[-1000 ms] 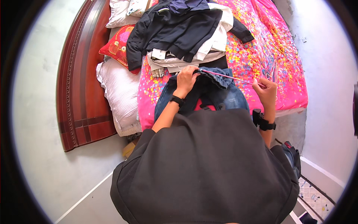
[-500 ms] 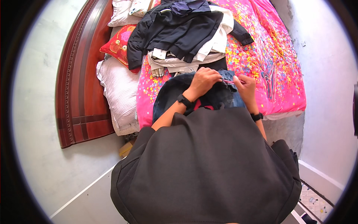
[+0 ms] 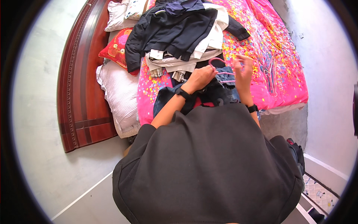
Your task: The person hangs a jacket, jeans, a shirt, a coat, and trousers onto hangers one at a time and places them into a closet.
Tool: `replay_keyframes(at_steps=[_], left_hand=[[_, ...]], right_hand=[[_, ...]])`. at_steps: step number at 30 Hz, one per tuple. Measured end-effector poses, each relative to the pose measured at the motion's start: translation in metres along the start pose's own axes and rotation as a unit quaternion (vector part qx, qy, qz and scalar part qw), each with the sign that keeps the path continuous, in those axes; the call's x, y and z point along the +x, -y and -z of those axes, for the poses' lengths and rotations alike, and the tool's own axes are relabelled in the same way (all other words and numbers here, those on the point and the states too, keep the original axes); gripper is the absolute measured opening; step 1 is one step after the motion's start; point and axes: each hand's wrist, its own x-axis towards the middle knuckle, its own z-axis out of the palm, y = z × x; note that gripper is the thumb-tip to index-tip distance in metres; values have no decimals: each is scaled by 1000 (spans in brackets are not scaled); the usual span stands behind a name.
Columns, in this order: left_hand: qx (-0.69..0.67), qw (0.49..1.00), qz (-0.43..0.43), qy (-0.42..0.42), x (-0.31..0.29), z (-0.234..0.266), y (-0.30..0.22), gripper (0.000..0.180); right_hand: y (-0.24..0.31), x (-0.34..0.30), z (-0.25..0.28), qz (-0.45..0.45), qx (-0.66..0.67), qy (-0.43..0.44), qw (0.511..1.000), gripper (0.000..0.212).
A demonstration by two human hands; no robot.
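A pink hanger [image 3: 211, 61] sticks up at the near side of the bed, its curved hook above my left hand [image 3: 201, 78]. That hand is closed around the hanger close to the base of the hook. Blue denim jeans [image 3: 226, 76] hang on the hanger, and more of the denim spreads to the left under my left wrist. My right hand [image 3: 243, 72] is raised beside the hanger's right end, fingers apart, with nothing seen in it. My dark top hides the lower part of the jeans.
Dark and white clothes [image 3: 179, 31] lie piled on the pink flowered bedspread [image 3: 257, 56]. At the left are a red cushion [image 3: 116, 46], a striped pillow [image 3: 118, 93] and a wooden headboard [image 3: 84, 93]. Several loose hangers [image 3: 269, 72] lie at the right.
The hanger's hook has come into sight above my left hand. My right hand has let go of the hanger, lifted and spread its fingers.
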Motion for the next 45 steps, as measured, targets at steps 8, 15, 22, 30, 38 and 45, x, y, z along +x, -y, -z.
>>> replay_keyframes(at_steps=[8, 15, 22, 30, 38, 45], left_hand=[[-108, 989, 22, -101, -3, 65, -7, 21], [-23, 997, -55, -55, -15, 89, -16, 14], [-149, 988, 11, -35, -48, 91, -28, 16], [-110, 989, -48, -82, -51, 108, -45, 31], [-73, 990, -81, -87, -62, 111, -42, 33], [-20, 992, -100, -80, -66, 98, -37, 36]], right_hand=[[-121, -61, 12, -104, -181, 16, 978, 34], [-169, -60, -6, -216, 57, 21, 974, 31], [-73, -5, 14, -307, 212, 126, 919, 23], [-33, 16, 46, -331, 137, 103, 928, 23], [-56, 31, 54, -195, -31, 130, 972, 33], [-52, 42, 54, -152, -76, 187, 968, 35]])
